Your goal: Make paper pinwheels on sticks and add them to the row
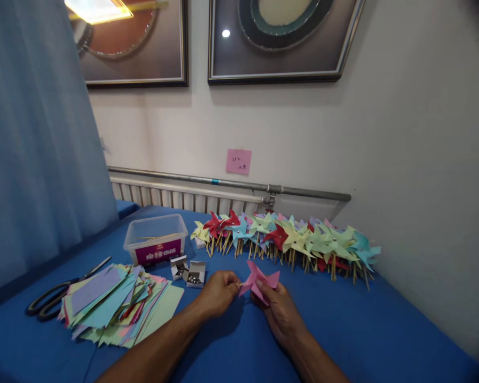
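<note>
Between my two hands, above the blue tabletop, is a pink paper pinwheel. My left hand is closed at the pinwheel's left side, its fingers pinching a thin stick that shows only as a short light end. My right hand grips the pinwheel's folded paper blades from the right and below, thumb on top. Just left of my left hand stand two small open boxes; the nearer box holds shiny metal pins, and the other box holds similar pieces.
Finished pinwheels on sticks lie in a long row at the back right. A clear plastic tub with a few sticks stands left. Coloured paper sheets are piled in front of it, beside black-handled scissors. A blue curtain hangs left.
</note>
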Demonstrator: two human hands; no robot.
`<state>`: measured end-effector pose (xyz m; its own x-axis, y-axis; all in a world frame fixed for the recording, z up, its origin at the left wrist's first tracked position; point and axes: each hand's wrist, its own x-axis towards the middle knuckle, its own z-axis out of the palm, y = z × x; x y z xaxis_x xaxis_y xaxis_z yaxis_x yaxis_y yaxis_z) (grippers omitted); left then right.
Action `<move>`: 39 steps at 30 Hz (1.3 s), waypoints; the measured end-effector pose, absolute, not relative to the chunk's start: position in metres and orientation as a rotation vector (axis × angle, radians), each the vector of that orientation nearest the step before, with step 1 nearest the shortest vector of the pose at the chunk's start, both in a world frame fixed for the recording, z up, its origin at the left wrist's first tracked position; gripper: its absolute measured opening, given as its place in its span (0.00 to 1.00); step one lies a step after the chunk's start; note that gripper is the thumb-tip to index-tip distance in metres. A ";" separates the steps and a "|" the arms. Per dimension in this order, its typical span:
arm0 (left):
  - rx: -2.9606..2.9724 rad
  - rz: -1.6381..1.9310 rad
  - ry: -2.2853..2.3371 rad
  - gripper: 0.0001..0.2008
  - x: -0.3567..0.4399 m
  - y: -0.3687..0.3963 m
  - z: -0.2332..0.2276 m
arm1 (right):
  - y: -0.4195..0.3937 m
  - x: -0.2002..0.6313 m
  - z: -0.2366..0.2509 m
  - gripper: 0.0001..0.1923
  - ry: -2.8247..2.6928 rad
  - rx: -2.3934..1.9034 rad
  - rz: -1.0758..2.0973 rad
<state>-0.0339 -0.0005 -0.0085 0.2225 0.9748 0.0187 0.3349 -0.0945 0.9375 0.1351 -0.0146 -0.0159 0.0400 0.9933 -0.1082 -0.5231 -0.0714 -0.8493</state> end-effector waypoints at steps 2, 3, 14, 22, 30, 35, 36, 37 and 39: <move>1.592 0.896 1.248 0.07 -0.034 -0.001 -0.008 | -0.015 0.135 -0.015 0.21 -0.714 -0.887 1.430; 1.583 0.892 1.244 0.07 -0.034 -0.001 -0.008 | -0.015 0.135 -0.014 0.21 -0.715 -0.889 1.425; 1.582 0.872 1.232 0.07 -0.034 -0.005 -0.004 | -0.014 0.135 -0.017 0.21 -0.715 -0.912 1.396; 1.600 0.856 1.231 0.08 -0.033 -0.007 -0.002 | -0.012 0.135 -0.020 0.22 -0.715 -0.908 1.373; 1.560 0.844 1.198 0.07 -0.029 -0.009 -0.008 | -0.010 0.135 -0.020 0.20 -0.692 -0.942 1.332; 1.516 0.847 1.141 0.08 -0.029 -0.006 -0.016 | -0.010 0.135 -0.021 0.19 -0.712 -0.933 1.314; 1.508 0.848 1.132 0.08 -0.028 -0.006 -0.016 | -0.010 0.135 -0.021 0.19 -0.716 -0.932 1.304; 1.502 0.850 1.125 0.08 -0.028 -0.005 -0.017 | -0.010 0.135 -0.020 0.20 -0.722 -0.932 1.293; 1.500 0.858 1.125 0.08 -0.027 -0.005 -0.016 | -0.012 0.135 -0.019 0.20 -0.738 -0.931 1.285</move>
